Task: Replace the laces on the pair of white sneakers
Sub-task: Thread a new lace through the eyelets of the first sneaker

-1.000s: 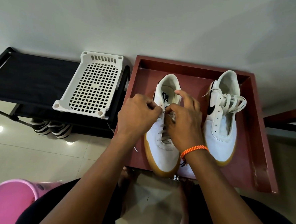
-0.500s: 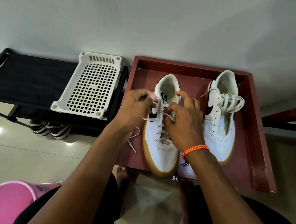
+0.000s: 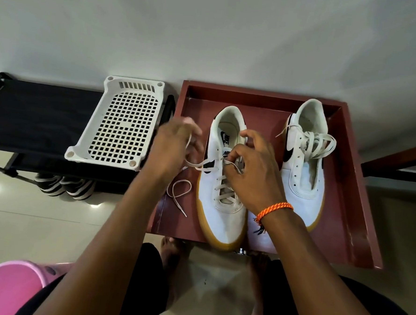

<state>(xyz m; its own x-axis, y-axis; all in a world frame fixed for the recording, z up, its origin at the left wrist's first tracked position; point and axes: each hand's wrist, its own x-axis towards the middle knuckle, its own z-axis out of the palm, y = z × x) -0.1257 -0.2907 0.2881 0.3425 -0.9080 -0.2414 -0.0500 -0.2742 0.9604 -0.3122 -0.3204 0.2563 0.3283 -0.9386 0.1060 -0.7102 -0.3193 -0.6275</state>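
Note:
Two white sneakers with gum soles stand in a dark red wooden tray (image 3: 344, 214). The left sneaker (image 3: 220, 214) is laced partway up with a beige lace (image 3: 179, 194). My left hand (image 3: 176, 148), blurred with motion, holds that lace out to the left of the shoe; its loose end curls on the tray floor. My right hand (image 3: 252, 172) pinches the lace at the upper eyelets over the tongue. The right sneaker (image 3: 303, 168) has empty eyelets, and a bundle of lace (image 3: 317, 144) lies across its opening.
A white perforated plastic basket (image 3: 121, 122) lies on a black shoe rack (image 3: 34, 117) to the left, with striped slippers (image 3: 64, 185) beneath. A pink tub (image 3: 4, 288) sits at the bottom left. My bare feet (image 3: 172, 252) are below the tray's front edge.
My left hand has drawn the lace out leftward, away from the shoe, so a long loose end now lies on the tray. My right hand stays at the eyelets.

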